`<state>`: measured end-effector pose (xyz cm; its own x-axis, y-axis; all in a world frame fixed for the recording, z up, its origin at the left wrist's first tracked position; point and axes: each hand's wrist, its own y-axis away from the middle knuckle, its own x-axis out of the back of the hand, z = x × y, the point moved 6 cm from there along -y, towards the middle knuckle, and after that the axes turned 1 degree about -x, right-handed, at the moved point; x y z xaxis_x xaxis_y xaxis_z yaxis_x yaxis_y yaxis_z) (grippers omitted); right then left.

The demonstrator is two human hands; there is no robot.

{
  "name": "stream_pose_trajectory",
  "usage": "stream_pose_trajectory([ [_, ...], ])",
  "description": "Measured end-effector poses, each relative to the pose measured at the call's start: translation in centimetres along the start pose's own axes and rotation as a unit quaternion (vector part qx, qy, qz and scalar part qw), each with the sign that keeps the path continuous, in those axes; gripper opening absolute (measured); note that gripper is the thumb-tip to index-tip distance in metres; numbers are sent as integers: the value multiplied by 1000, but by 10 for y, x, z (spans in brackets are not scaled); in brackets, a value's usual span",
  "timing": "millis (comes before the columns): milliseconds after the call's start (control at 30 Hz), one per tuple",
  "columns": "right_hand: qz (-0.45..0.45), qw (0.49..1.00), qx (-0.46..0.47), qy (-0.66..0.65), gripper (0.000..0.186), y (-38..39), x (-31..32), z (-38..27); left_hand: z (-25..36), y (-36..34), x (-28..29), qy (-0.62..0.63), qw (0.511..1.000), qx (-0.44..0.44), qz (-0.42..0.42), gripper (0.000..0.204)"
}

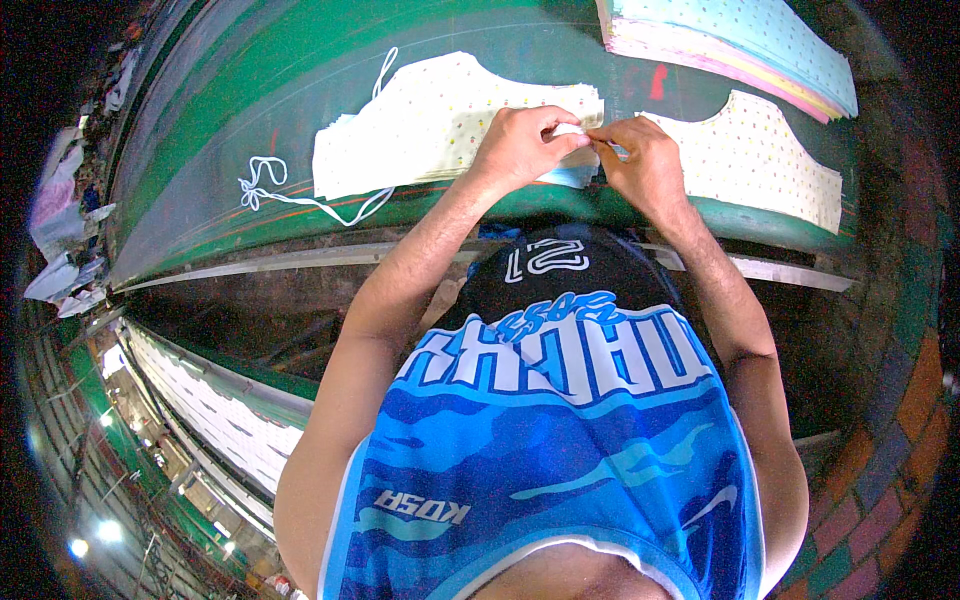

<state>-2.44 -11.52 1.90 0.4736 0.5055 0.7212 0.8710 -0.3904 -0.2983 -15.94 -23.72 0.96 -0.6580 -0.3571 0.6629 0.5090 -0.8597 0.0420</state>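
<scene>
My left hand [525, 148] and my right hand [643, 165] meet at the inner end of a stack of cut cream fabric pieces [430, 120] with a small coloured print. Both hands are pinched, thumb against fingers, with their tips almost touching. Whatever sits between the fingertips is too small to make out. A white cord [325, 207] comes out from under this stack, its loose end curled on the table at the left. To the right of my right hand lies a second cream stack [765, 150] with a curved cutout.
The pieces lie on a green table [230, 130], near its front edge. At the far right is a thick stack of pale blue, pink and yellow fabric [735, 45]. Another long table [215, 400] with white patterned cloth stands at the lower left. Crumpled scraps [70, 230] hang at the far left.
</scene>
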Motion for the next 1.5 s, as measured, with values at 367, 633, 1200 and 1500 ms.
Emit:
stream_pose_trajectory([
  [367, -153, 972, 175, 31, 26, 2, 10, -1, -57, -9, -3, 242, 968, 45, 38, 30],
  [633, -195, 936, 279, 88, 36, 2, 8, -1, -6, 2, 45, 176, 970, 1, 167, 27],
  [1200, -49, 978, 201, -20, 24, -26, -3, -11, -9, 16, 5, 167, 984, -32, 56, 47],
  [1500, -114, 983, 48, -137, 25, -34, -13, -5, -9, 10, 18, 112, 988, 1, 109, 48],
])
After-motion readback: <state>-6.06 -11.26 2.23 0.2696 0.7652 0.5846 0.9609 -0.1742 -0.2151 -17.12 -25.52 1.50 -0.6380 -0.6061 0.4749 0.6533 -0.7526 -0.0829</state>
